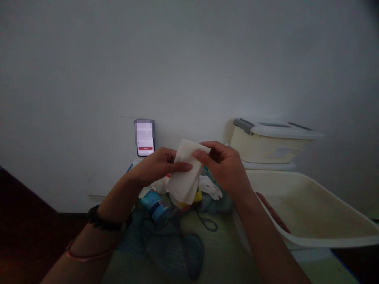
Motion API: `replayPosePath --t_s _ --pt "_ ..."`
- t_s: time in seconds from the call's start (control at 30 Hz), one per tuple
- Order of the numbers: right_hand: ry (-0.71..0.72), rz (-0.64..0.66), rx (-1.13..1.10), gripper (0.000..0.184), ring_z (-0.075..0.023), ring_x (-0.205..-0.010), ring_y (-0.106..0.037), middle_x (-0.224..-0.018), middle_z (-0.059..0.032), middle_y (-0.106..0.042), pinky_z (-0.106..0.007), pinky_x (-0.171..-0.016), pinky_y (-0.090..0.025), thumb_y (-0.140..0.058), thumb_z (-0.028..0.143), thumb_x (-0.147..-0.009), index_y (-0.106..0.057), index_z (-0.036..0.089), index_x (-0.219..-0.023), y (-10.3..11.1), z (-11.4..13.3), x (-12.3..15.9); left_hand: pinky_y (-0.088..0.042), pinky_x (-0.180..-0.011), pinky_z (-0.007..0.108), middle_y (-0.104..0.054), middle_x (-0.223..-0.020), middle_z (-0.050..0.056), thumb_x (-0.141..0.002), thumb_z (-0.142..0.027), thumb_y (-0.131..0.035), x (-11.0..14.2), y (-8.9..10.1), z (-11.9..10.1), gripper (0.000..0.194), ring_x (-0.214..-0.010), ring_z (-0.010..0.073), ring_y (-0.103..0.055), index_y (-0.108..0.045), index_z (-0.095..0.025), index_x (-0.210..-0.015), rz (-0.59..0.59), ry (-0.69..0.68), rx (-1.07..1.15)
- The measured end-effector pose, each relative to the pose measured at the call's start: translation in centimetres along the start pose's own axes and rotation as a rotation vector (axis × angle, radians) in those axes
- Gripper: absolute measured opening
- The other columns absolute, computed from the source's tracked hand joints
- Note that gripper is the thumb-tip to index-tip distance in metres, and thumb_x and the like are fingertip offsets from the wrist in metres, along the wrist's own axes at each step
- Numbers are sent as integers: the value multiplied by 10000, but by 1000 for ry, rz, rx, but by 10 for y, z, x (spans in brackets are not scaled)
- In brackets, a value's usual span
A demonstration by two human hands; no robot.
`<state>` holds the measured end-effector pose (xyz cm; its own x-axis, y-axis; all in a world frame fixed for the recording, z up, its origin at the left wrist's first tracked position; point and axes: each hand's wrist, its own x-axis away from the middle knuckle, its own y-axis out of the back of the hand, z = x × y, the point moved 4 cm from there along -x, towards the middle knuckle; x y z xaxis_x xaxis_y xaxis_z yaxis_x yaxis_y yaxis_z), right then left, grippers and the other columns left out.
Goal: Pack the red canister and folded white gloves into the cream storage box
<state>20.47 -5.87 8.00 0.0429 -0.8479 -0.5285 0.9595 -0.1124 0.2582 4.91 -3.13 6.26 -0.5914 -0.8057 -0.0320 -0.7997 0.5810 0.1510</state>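
Note:
A folded white tissue (183, 183) is held up in front of me, pinched on both sides. My left hand (161, 165) grips its left edge with the thumb lying across the front. At the upper right corner, my right hand (223, 163) pinches it between thumb and fingers. Below and behind the tissue lie a blue-labelled bottle (156, 205), a white glove-like item (211, 187) and something yellow (197, 196), partly covered. A dark knitted cloth or bag (166, 244) with a looped cord (211, 225) spreads beneath them.
A lit phone (145, 138) leans against the wall at the back. To the right stand a lidded cream storage box (266, 146) and a large open cream basin (319, 189), with a reddish-brown strip (274, 213) at its near left side. The greenish tabletop (227, 256) shows in front.

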Motion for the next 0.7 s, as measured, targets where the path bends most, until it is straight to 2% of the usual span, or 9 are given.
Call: replayPosePath --t_s 0.1,0.27,0.33,0.53,0.6,0.7 --pt "-1 11 16 268 -93 -569 -470 -624 29 -546 -223 -528 -394 -685 376 -732 -675 172 -906 0 -1 0 -520 -599 234 -728 -763 23 -714 -298 -712 0 2 1 144 -655 143 -650 -715 -164 -768 -21 33 0" --pt "-25 -32 -27 229 -107 -612 -513 -693 3 -593 -246 -577 -420 -658 371 -758 -655 162 -851 2 -1 0 -512 -604 229 -725 -761 23 -670 -285 -748 -1 -5 9 170 -653 143 -648 -714 -151 -768 85 136 -44" --pt "-28 -28 -15 242 -110 -626 -521 -722 -5 -607 -248 -583 -422 -638 390 -772 -649 164 -860 2 0 0 -512 -604 240 -724 -767 35 -665 -292 -749 -2 -7 11 182 -656 152 -649 -711 -145 -766 82 144 -70" --pt "10 102 276 235 -109 -662 -509 -785 -7 -622 -246 -602 -402 -653 370 -758 -680 177 -888 1 3 0 -517 -627 248 -721 -779 37 -704 -270 -715 -1 -1 8 137 -678 148 -655 -705 -153 -776 -11 97 37" --pt "-5 95 239 202 -109 -653 -513 -769 -6 -630 -247 -596 -404 -650 348 -763 -686 176 -864 1 2 0 -519 -642 246 -721 -788 37 -699 -263 -722 0 2 7 140 -688 143 -657 -708 -155 -787 -23 89 82" --pt "-75 72 55 197 -119 -639 -546 -749 -13 -652 -255 -588 -431 -642 349 -770 -679 170 -844 -1 -3 0 -515 -636 230 -719 -773 38 -693 -295 -728 1 1 6 167 -662 127 -648 -712 -149 -772 -2 66 147"
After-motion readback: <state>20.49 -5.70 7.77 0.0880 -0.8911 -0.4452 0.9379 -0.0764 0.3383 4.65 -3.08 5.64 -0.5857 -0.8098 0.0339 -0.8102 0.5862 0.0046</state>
